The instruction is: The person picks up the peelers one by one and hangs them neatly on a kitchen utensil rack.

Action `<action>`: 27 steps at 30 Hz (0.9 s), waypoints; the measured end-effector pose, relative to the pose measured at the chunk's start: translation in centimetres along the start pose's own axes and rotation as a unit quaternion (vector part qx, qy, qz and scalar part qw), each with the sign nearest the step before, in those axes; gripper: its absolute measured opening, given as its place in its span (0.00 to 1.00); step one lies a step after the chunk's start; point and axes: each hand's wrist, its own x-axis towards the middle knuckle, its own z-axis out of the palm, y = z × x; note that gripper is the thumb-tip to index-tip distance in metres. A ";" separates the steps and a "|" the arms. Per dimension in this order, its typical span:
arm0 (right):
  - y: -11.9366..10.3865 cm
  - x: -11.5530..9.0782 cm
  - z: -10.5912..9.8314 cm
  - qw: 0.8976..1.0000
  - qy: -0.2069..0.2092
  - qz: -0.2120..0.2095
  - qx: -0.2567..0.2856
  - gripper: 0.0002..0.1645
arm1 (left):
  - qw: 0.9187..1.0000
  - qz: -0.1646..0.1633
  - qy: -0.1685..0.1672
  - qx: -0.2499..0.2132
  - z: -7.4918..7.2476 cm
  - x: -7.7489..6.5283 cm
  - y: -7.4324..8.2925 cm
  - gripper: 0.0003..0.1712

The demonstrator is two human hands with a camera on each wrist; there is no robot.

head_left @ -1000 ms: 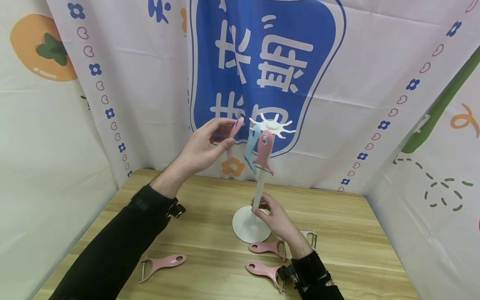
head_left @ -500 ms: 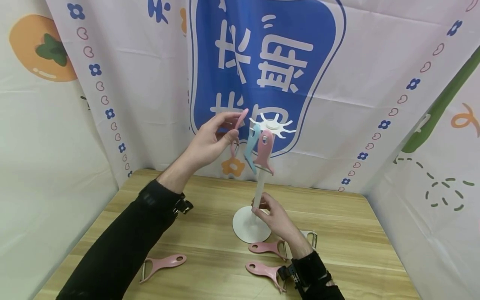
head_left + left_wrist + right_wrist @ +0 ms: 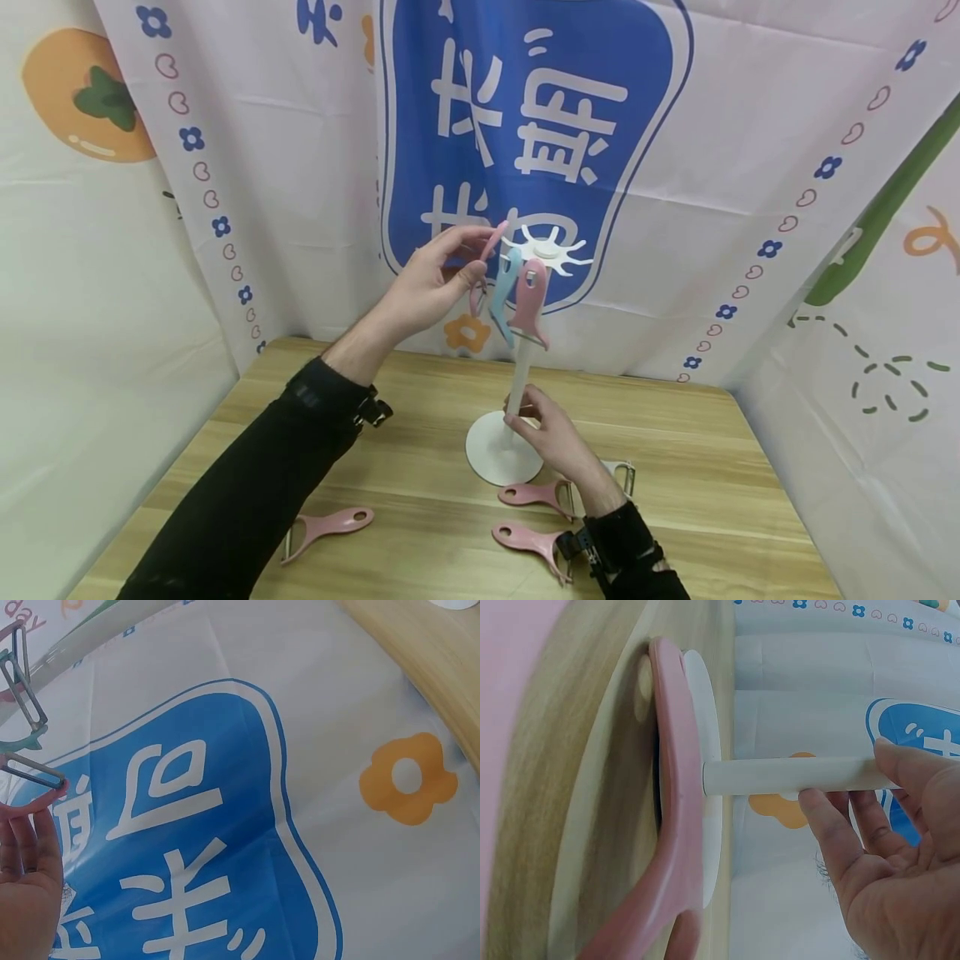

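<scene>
White cloth sheets (image 3: 315,208) hang behind and around the work area, printed with little hearts, blue flowers and a big blue panel (image 3: 645,67) with white characters. Below that is a light wood-grain desk (image 3: 420,508), and on it a white stand: round flat base (image 3: 491,454), slim upright pole (image 3: 520,375) and a spoked top (image 3: 546,248) with thin prongs sticking out all round.

Two Y-shaped peelers already hang from the top, a light blue plastic one (image 3: 504,287) on the left side and a pink plastic one (image 3: 530,292) at the front, both blade end down.

As for the hands, they're well apart. The left hand (image 3: 427,287) is up high, pinching another pink peeler (image 3: 492,242) between thumb and fingers, handle end up, just left of the blue one. Can't tell if it touches a prong. The right hand (image 3: 555,433) is down low with thumb and fingers round the pole, a bit above the base.

Down on the desk, one pink peeler (image 3: 521,494) lies right by the base, a second pink one (image 3: 517,537) lies nearer the person, and a white one (image 3: 618,468) is partly hidden behind the right forearm. One more pink peeler (image 3: 333,523) lies off to the left, its blade end partly behind the black left sleeve (image 3: 247,475).
</scene>
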 end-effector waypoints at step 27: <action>0.1 0.0 0.0 1.000 0.001 0.002 -0.013 0.13 | 0.999 -0.010 -0.038 -0.015 1.3 0.1 -0.6 0.29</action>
